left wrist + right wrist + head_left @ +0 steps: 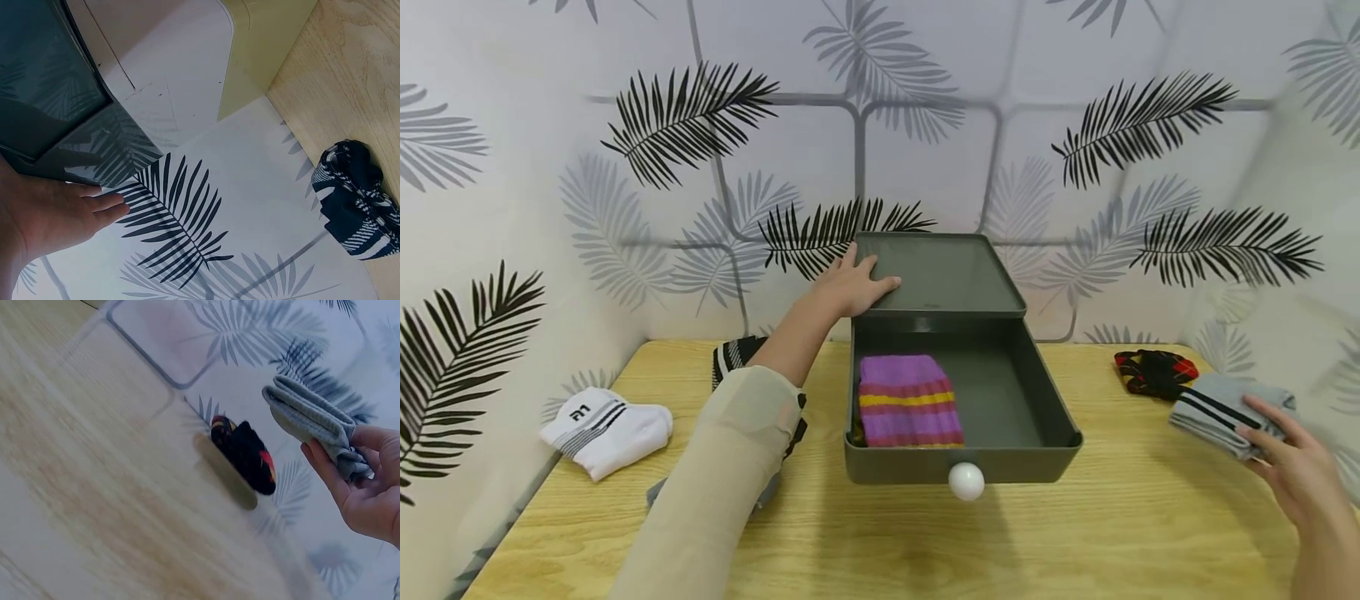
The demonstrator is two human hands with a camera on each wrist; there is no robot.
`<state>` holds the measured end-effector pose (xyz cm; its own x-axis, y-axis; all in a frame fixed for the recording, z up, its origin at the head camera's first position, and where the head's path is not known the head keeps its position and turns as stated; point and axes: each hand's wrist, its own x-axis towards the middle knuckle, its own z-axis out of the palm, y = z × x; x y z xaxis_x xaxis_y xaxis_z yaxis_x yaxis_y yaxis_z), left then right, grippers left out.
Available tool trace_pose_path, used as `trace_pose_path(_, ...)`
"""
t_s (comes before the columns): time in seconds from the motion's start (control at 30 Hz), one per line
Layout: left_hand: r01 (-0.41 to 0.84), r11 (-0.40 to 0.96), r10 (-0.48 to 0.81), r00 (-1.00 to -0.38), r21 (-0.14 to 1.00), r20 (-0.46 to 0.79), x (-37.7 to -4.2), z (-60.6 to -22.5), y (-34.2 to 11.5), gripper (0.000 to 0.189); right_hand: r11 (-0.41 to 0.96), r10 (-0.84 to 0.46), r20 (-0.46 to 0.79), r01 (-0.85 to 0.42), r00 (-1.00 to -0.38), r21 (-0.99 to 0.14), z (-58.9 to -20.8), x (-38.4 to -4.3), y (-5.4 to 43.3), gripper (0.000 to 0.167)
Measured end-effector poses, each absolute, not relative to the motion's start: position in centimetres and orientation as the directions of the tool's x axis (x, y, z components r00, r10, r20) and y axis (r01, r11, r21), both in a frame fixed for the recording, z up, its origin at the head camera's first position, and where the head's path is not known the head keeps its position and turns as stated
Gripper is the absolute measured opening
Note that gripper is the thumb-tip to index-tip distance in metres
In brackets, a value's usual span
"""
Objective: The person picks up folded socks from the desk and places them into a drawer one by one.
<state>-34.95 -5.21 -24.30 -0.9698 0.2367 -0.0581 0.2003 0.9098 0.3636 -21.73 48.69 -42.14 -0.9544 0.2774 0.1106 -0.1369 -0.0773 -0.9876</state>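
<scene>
Wood grain ran clean across the surface, and behind it rose the white backdrop, black fronds bold, grey fronds fainter! On the left edge lay a striped white sock; farther back, to its right, sat a black-and-white sock; way out right, a dark, red-flecked sock rested near the far corner.

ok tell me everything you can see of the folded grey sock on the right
The grey sock looks like soft knit, folded into a layered bundle, with dark stripes showing in the head view and fine ribbing in the right wrist view. The right hand grips one end in its fingers, holding it above the table. It is near the dark patterned sock but apart from it.
</scene>
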Motion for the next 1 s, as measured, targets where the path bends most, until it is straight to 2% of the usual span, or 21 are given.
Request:
trace_pose_path(0.2, 0.194, 0.907, 0.235, -0.970, 0.374, -0.066, -35.0, -24.4, -5.4, 0.070, -0.012, 0.111, 0.166, -0.168, -0.980, -0.986, -40.2, -23.7, 48.3, 0.051)
trace_pose_path(0.37, 0.196, 0.908, 0.234, -0.970, 0.371, -0.060, -35.0, -24.5, -5.4, 0.069, -0.089, -0.033, 0.238, -0.234, -0.971, -0.968, -36.4, -23.4, 45.0, 0.046)
trace_pose_path(0.57, 0.202, 0.905, 0.240, -0.969, 0.375, -0.056, -35.0, -24.5, -5.3, 0.070, -0.196, -0.173, 0.211, -0.176, -0.962, -0.965, -31.6, -21.9, 39.9, 0.046)
trace_pose_path(1.0, 0.202, 0.907, 0.237, -0.970, 0.371, -0.050, -34.8, -24.3, -5.3, 0.070, -0.272, -0.402, 0.220, -0.114, -0.889, -0.956, -26.4, -21.7, 33.3, 0.051)
